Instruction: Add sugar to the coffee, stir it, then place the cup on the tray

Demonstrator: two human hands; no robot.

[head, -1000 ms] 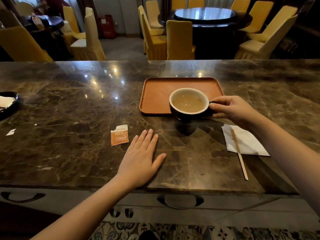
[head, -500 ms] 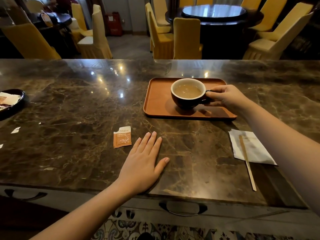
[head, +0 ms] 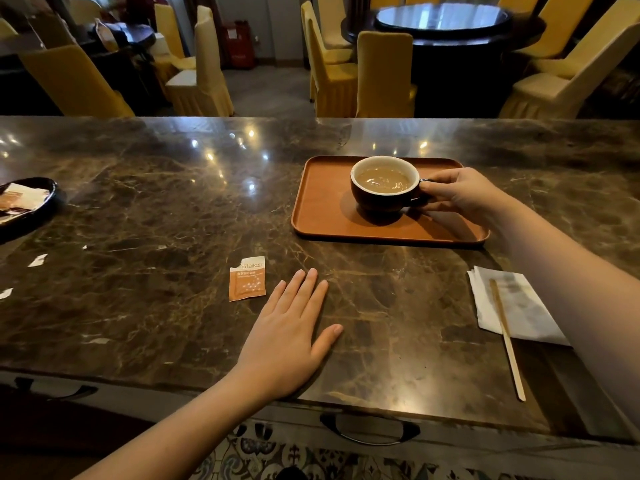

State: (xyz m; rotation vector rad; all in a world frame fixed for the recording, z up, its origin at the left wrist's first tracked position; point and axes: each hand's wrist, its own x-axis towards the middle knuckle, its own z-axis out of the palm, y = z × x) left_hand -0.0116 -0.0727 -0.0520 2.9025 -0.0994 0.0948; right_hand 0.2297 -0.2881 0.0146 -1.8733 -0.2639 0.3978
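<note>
A dark cup (head: 382,197) with a white inside, full of light brown coffee, stands on the orange-brown tray (head: 322,206) in the middle of the marble counter. My right hand (head: 462,194) grips the cup's handle from the right. My left hand (head: 289,336) lies flat on the counter near the front edge, fingers apart, holding nothing. A torn orange sugar packet (head: 246,279) lies just left of its fingertips. A wooden stir stick (head: 506,337) rests across a white napkin (head: 516,306) at the right.
A black dish (head: 38,211) with packets sits at the counter's left edge, with torn paper scraps (head: 37,260) near it. Yellow-covered chairs (head: 384,74) and a round dark table (head: 446,26) stand beyond the counter. Drawer handles (head: 369,429) run below the front edge.
My right hand carried the cup from the tray's front edge farther onto the tray and set it down there. My left hand stayed flat on the counter.
</note>
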